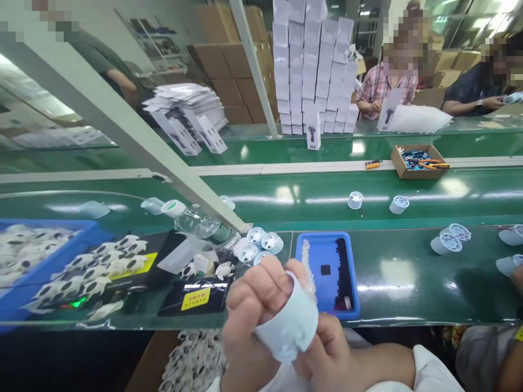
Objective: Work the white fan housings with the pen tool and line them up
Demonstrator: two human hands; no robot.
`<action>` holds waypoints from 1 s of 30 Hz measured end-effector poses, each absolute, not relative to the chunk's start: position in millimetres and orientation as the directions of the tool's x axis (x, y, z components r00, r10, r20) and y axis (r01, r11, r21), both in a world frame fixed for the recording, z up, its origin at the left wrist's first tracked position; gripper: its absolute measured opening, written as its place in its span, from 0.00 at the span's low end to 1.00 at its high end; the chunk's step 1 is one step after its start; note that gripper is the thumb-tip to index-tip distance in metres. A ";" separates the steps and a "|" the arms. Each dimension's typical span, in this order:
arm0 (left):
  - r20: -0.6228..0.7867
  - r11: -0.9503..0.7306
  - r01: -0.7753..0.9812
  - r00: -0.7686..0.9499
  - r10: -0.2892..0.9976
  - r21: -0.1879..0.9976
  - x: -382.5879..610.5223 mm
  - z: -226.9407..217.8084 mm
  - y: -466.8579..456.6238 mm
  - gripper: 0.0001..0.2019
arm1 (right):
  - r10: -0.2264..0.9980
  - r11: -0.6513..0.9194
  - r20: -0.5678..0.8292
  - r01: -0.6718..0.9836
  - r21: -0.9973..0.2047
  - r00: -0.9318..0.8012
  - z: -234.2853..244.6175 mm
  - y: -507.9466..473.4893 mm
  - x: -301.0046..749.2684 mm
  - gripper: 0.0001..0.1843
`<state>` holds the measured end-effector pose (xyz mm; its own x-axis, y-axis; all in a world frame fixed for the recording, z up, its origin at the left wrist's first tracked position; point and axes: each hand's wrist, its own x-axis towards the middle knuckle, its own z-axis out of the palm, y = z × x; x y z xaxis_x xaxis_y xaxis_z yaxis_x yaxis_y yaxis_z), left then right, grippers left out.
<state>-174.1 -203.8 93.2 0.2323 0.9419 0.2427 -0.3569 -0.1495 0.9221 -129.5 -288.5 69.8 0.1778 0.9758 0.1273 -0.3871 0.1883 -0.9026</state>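
Note:
My left hand point(253, 310) is wrapped round a light blue plastic fan housing point(291, 321), a short tube held tilted above the bench's near edge. Its fingers curl over the upper rim and partly into the opening. My right hand point(333, 351) pinches the housing at its lower right side, by a small notch; whether a smaller part sits between those fingertips is hidden. Just behind my hands lies a shallow blue tray point(327, 277) with clear bits along one side and small black pieces along the other. Several similar housings point(257, 245) are grouped behind my left hand.
A plastic bottle point(204, 223) lies by the slanted metal post point(163, 158). White parts fill a blue bin point(81, 239) at left. More housings point(447, 242) stand to the right and on the green belt. A carton point(420, 163) holds tools; people sit opposite.

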 end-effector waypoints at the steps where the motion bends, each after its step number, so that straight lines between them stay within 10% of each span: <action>1: 0.265 -0.165 -0.372 0.236 0.935 0.914 -170.5 96.1 -198.5 0.17 | 0.978 0.165 0.090 -0.434 -0.886 0.188 65.5 -286.7 -131.5 0.30; 8: 0.490 -0.299 -0.526 0.270 0.829 0.796 -158.2 100.6 -190.7 0.16 | 0.950 0.107 -0.052 -0.478 -0.872 0.307 58.1 -273.1 -116.7 0.31; 13: 0.280 -0.065 -0.344 0.624 0.729 0.937 -145.3 95.1 -183.2 0.15 | 0.891 0.120 -0.112 -0.466 -0.877 0.441 58.1 -262.1 -98.8 0.32; 20: 0.238 0.011 -0.332 0.700 0.673 0.943 -160.9 83.7 -143.8 0.21 | 0.940 0.052 -0.083 -0.378 -0.924 0.331 38.2 -253.5 -84.1 0.33; 25: 0.336 -0.485 0.115 0.585 0.739 0.867 -154.6 88.0 -97.7 0.22 | 0.905 -0.083 -0.240 -0.410 -0.909 0.350 15.0 -262.3 -63.0 0.35; 30: -0.005 -0.700 0.498 0.817 0.577 0.512 -83.2 73.7 -53.4 0.26 | 0.806 -0.058 -0.281 -0.403 -0.913 0.520 9.7 -278.8 -37.4 0.36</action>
<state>-83.2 -53.4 73.7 0.8165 0.5773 -0.0052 0.4981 -0.6999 0.5120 -37.4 -278.8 9.7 0.5202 0.8065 -0.2810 -0.4033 -0.0581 -0.9132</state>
